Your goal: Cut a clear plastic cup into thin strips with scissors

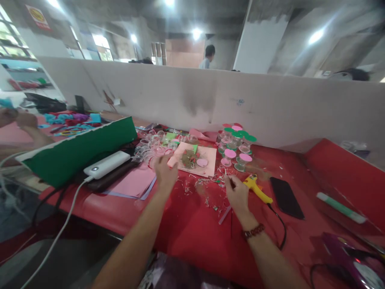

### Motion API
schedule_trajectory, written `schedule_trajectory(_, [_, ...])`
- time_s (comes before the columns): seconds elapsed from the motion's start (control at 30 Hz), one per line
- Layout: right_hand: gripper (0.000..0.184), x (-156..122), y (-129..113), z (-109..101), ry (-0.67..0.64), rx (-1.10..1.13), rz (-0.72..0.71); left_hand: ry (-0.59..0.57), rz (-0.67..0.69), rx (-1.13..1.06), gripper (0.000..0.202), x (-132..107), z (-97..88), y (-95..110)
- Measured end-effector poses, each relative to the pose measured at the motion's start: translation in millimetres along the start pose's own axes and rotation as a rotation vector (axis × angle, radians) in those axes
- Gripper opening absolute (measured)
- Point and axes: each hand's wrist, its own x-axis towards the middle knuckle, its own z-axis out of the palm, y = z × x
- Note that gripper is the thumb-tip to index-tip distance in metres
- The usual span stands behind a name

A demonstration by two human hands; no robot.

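Observation:
My left hand [165, 171] hovers over the red table [186, 216] at the near left corner of a pink paper sheet [207, 160]; its fingers are curled, and I cannot make out anything in them. My right hand [237, 194] rests on the table just left of a yellow glue gun [256, 188], fingers pinched around a thin dark stick. The pink sheet carries a pile of brownish scraps [189, 159] and a pink disc [202, 162]. Small clear cups with pink and green lids [237, 144] stand behind it.
A black phone [286, 197] lies right of the glue gun, a green-and-white marker [339, 207] further right. A white power bank [106, 164] with cable and a green board [78, 149] sit left. Clear plastic cups [153, 144] cluster behind. Another person's hands [18, 119] work far left.

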Motion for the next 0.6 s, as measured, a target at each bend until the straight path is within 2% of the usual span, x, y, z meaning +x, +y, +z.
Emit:
schedule_trajectory(0.03, [0.045,-0.7,0.0,1.0,0.002,0.002,-0.013,0.101,-0.003,0.143,0.035,11.5,-9.7,-9.4])
schedule_trajectory(0.07, [0.045,-1.3,0.0,2.0,0.002,0.003,-0.020,0.147,-0.025,0.276,0.039,21.3,-18.3,-18.0])
schedule_trajectory(0.13, [0.045,-2.4,0.1,3.7,-0.003,0.004,-0.028,0.125,-0.076,0.482,0.042,35.3,-30.3,-32.4])
schedule_trajectory(0.17, [0.044,-2.9,0.0,4.3,-0.006,0.004,-0.032,0.058,-0.085,0.545,0.042,39.8,-33.8,-38.1])
schedule_trajectory(0.23, [0.043,-3.9,-0.7,5.0,-0.010,0.008,-0.040,-0.051,-0.129,0.588,0.035,44.8,-36.6,-45.9])
schedule_trajectory(0.3, [0.043,-4.6,-1.9,5.0,-0.013,0.014,-0.052,-0.078,-0.128,0.601,0.034,46.5,-36.4,-49.7])
schedule_trajectory(0.43, [0.044,-4.8,-3.8,4.5,-0.015,0.010,-0.065,-0.010,-0.102,0.622,0.033,47.5,-35.3,-51.8])
schedule_trajectory(0.53, [0.044,-4.9,-3.1,5.0,-0.017,0.007,-0.059,0.046,-0.022,0.628,0.030,49.9,-36.5,-54.7])
schedule_trajectory(0.6, [0.043,-5.2,-1.9,5.7,-0.024,0.001,-0.055,0.049,-0.036,0.604,0.030,52.7,-37.9,-56.5])
